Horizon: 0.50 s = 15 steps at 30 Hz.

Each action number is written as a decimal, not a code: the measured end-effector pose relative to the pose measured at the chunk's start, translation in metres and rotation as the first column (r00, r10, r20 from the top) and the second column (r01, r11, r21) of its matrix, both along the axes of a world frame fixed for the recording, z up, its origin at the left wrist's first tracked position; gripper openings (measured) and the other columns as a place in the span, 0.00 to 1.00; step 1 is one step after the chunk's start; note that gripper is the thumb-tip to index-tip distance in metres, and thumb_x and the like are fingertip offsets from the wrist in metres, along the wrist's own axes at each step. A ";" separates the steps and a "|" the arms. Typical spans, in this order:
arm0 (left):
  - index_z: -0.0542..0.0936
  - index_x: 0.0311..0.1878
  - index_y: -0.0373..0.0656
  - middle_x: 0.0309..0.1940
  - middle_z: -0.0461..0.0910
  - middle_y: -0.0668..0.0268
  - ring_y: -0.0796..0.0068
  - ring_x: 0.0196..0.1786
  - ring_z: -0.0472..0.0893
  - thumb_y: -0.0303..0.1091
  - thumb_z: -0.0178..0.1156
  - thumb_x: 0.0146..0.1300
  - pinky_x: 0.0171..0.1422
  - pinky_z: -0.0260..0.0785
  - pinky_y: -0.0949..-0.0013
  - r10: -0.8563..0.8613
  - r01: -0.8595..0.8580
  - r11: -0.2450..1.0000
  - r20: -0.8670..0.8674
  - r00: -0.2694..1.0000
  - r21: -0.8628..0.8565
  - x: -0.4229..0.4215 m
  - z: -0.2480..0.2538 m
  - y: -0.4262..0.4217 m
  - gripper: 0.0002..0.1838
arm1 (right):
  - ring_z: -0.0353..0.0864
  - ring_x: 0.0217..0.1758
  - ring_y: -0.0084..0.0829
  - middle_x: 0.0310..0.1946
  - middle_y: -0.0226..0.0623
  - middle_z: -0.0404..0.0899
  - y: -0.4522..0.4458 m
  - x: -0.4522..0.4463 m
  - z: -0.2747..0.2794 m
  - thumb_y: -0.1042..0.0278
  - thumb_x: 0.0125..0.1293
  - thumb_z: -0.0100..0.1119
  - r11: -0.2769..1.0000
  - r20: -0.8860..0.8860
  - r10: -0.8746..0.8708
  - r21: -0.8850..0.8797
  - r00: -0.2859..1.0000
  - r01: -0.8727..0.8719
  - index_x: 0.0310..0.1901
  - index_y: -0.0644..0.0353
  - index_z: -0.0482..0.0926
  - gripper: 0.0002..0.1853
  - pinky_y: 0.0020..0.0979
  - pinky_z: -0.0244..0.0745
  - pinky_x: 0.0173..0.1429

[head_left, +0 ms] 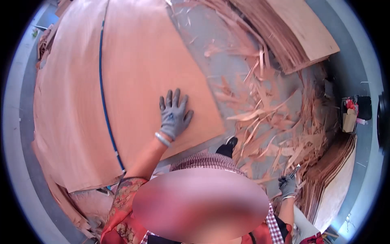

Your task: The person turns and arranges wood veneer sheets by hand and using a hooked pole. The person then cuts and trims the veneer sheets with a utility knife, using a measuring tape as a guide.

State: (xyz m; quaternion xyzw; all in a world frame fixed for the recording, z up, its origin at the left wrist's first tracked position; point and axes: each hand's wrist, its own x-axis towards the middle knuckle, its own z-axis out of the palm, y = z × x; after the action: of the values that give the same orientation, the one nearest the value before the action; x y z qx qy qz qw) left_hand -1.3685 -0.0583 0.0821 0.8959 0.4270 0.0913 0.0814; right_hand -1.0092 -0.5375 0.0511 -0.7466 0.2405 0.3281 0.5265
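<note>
I see a long thin blue rod [102,77] and the grey-gloved left hand [174,120] on the broad tan wood sheet [142,49]. Right of the sheet, ragged brown wood strips [254,116] litter the grey floor [231,65]; farther right are two layered brown wood stacks [290,36].

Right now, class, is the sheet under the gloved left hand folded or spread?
Spread: the sheet shows a broad, smooth face around the left hand, with its right edge visible and no fold showing there.
</note>
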 end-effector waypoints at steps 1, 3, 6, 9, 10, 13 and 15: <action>0.67 0.64 0.48 0.68 0.56 0.51 0.47 0.71 0.53 0.48 0.56 0.58 0.71 0.35 0.41 -0.012 0.011 0.999 0.031 0.999 0.035 0.017 -0.006 -0.004 0.31 | 0.70 0.14 0.26 0.20 0.34 0.74 0.006 0.010 -0.010 0.72 0.57 0.53 1.000 0.089 0.027 0.003 0.996 -0.028 0.32 0.52 0.67 0.05 0.25 0.62 0.14; 0.66 0.64 0.42 0.68 0.56 0.50 0.49 0.71 0.54 0.47 0.56 0.59 0.72 0.38 0.46 -0.009 0.007 0.999 0.037 0.999 0.048 0.061 0.001 -0.008 0.32 | 0.73 0.17 0.26 0.21 0.33 0.75 0.008 0.042 -0.046 0.74 0.55 0.53 0.972 0.031 0.236 -0.019 0.971 -0.235 0.36 0.53 0.69 0.07 0.25 0.63 0.14; 0.63 0.66 0.43 0.69 0.55 0.50 0.51 0.71 0.54 0.50 0.53 0.60 0.72 0.37 0.45 0.223 -0.228 0.966 0.054 0.973 0.123 0.110 -0.015 0.010 0.34 | 0.71 0.15 0.25 0.23 0.36 0.75 0.061 0.050 -0.031 0.77 0.51 0.49 0.855 0.137 0.512 0.011 0.848 -0.518 0.33 0.58 0.71 0.07 0.24 0.63 0.16; 0.57 0.69 0.43 0.71 0.52 0.52 0.54 0.73 0.51 0.56 0.46 0.61 0.72 0.32 0.43 0.303 -0.291 0.947 -0.080 0.950 0.135 0.123 -0.034 0.016 0.38 | 0.71 0.17 0.27 0.25 0.35 0.74 0.082 0.086 -0.060 0.74 0.53 0.54 0.719 0.080 0.681 0.115 0.728 -0.686 0.36 0.60 0.69 0.09 0.26 0.67 0.15; 0.56 0.70 0.42 0.71 0.51 0.53 0.55 0.73 0.51 0.57 0.45 0.62 0.72 0.32 0.42 0.310 -0.292 0.945 -0.121 0.943 0.149 0.123 -0.032 0.012 0.39 | 0.71 0.17 0.27 0.25 0.35 0.73 0.097 0.088 -0.047 0.74 0.53 0.55 0.675 0.042 0.728 0.132 0.684 -0.726 0.37 0.60 0.68 0.10 0.26 0.68 0.15; 0.58 0.69 0.41 0.71 0.51 0.54 0.55 0.73 0.49 0.56 0.45 0.61 0.72 0.29 0.42 0.336 -0.327 0.941 -0.123 0.934 0.087 0.126 -0.020 0.010 0.38 | 0.71 0.16 0.27 0.24 0.37 0.74 0.136 0.119 -0.059 0.74 0.55 0.55 0.583 0.045 0.802 0.163 0.596 -0.796 0.40 0.62 0.66 0.12 0.26 0.69 0.14; 0.60 0.68 0.41 0.71 0.52 0.53 0.53 0.73 0.50 0.55 0.47 0.60 0.72 0.30 0.41 0.346 -0.340 0.938 -0.102 0.933 0.073 0.130 -0.019 0.013 0.37 | 0.71 0.15 0.27 0.24 0.38 0.75 0.165 0.140 -0.070 0.74 0.58 0.54 0.521 -0.019 0.851 0.136 0.524 -0.842 0.44 0.64 0.66 0.13 0.26 0.69 0.15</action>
State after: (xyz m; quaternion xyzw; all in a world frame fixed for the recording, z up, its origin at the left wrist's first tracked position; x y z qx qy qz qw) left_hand -1.2382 -0.0455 0.0630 0.8134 0.5779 0.0650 0.0155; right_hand -0.8692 -0.3722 -0.0194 -0.7246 -0.1497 0.5859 0.3305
